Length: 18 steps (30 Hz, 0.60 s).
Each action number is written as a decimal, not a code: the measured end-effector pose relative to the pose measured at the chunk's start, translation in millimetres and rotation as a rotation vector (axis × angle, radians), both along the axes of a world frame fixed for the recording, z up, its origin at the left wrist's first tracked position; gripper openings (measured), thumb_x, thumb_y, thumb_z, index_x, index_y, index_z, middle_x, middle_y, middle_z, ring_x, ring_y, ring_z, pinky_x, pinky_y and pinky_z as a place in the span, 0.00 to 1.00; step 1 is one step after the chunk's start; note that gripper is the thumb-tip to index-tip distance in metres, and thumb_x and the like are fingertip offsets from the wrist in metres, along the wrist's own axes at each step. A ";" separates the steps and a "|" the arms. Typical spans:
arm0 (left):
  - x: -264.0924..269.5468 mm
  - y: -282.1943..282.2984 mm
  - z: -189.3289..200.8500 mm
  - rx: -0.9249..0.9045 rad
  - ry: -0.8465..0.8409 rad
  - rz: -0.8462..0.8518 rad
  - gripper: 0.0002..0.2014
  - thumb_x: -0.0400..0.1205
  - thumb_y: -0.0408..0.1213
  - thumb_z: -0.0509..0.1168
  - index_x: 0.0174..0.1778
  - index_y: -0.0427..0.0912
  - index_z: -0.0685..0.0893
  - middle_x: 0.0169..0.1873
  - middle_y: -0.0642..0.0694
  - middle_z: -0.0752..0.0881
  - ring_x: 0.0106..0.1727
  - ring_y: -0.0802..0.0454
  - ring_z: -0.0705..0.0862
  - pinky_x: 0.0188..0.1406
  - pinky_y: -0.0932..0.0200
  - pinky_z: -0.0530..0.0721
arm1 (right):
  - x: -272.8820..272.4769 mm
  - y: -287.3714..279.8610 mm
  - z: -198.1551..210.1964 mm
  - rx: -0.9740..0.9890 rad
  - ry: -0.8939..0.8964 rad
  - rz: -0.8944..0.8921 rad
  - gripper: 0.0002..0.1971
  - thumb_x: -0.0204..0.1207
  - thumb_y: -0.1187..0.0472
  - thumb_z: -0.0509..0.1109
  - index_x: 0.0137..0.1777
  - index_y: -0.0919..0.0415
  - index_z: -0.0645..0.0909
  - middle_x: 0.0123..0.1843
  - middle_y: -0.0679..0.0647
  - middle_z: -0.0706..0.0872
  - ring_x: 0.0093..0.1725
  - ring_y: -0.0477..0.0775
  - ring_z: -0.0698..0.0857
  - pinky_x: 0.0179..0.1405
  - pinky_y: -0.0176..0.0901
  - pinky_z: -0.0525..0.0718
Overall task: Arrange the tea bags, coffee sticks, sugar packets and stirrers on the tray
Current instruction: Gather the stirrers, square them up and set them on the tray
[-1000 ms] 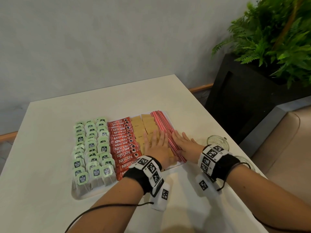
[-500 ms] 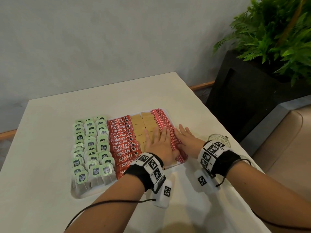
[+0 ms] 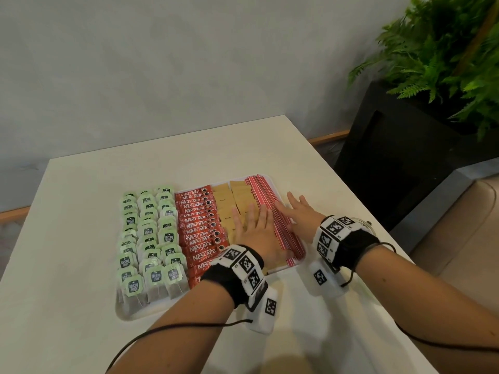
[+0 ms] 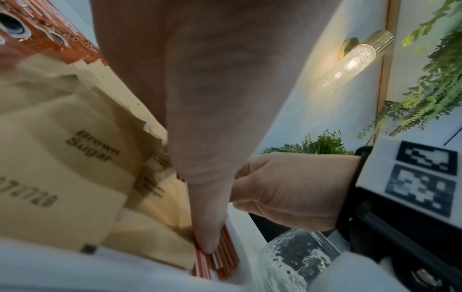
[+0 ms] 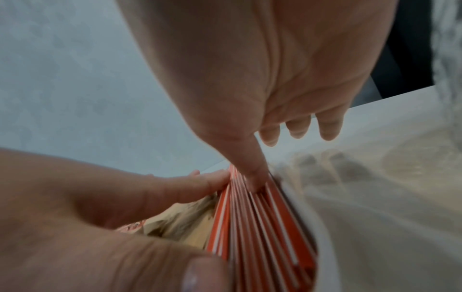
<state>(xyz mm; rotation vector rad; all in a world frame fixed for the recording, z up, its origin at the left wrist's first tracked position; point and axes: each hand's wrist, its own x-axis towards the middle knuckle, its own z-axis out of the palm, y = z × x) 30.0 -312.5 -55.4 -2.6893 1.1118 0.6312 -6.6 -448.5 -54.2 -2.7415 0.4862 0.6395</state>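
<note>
Pressing flat on slim striped stirrers [image 3: 272,211]: both hands' straight fingers [image 3: 255,215].

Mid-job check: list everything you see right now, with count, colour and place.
tray: one, white, on the table, holding all four rows
tea bags: many, green tags, three columns at the tray's left end
coffee sticks: a stack, red, right of the tea bags
sugar packets: two columns, brown, right of the coffee sticks
stirrers: a bundle, red and white striped, along the tray's right edge
table: one, cream, against the grey wall
glass jar: one, clear, on the table by the right wrist
plant: one, green, in a black planter at right
left hand: flat on the sugar packets, thumb on the stirrers
right hand: fingers spread, thumb on the stirrers
</note>
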 end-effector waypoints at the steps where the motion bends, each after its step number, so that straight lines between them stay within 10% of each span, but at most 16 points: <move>1: -0.3 0.8 -0.5 -0.004 0.002 -0.002 0.57 0.76 0.76 0.53 0.85 0.41 0.33 0.84 0.43 0.30 0.82 0.39 0.25 0.67 0.25 0.17 | -0.9 0.0 -0.6 0.014 0.006 -0.013 0.36 0.86 0.63 0.59 0.86 0.48 0.42 0.87 0.58 0.37 0.84 0.69 0.38 0.82 0.58 0.51; 18: 3.1 18.7 6.1 -0.051 0.048 0.068 0.60 0.73 0.77 0.55 0.84 0.43 0.28 0.80 0.40 0.23 0.79 0.35 0.21 0.63 0.25 0.16 | -14.8 10.1 12.1 0.121 -0.039 -0.038 0.36 0.86 0.63 0.56 0.86 0.54 0.37 0.88 0.52 0.39 0.86 0.64 0.40 0.82 0.67 0.53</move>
